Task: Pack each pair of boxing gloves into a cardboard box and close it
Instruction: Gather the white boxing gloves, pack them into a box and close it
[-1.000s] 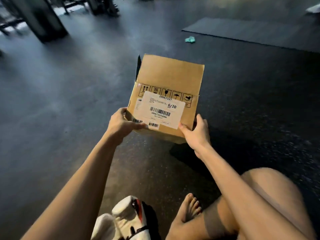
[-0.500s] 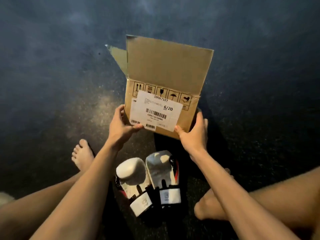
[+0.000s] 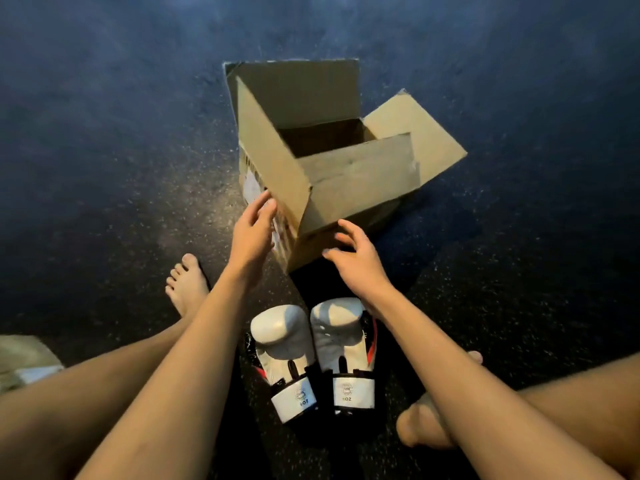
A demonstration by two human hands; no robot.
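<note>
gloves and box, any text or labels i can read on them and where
"8OZ": on the white cuff of the right boxing glove.
"8OZ", fainter: on the cuff of the left boxing glove.
Round logos above both: too small to read.
White label on the cardboard box, left side: blurred, unreadable.

A dark speckled floor (image 3: 104, 168) carries a pale cloth bundle (image 3: 24, 362) at the left edge.

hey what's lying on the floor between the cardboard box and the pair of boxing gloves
Nothing lies there: in the head view only bare dark floor separates the cardboard box from the boxing gloves, though the right hand hovers above that strip.
</note>
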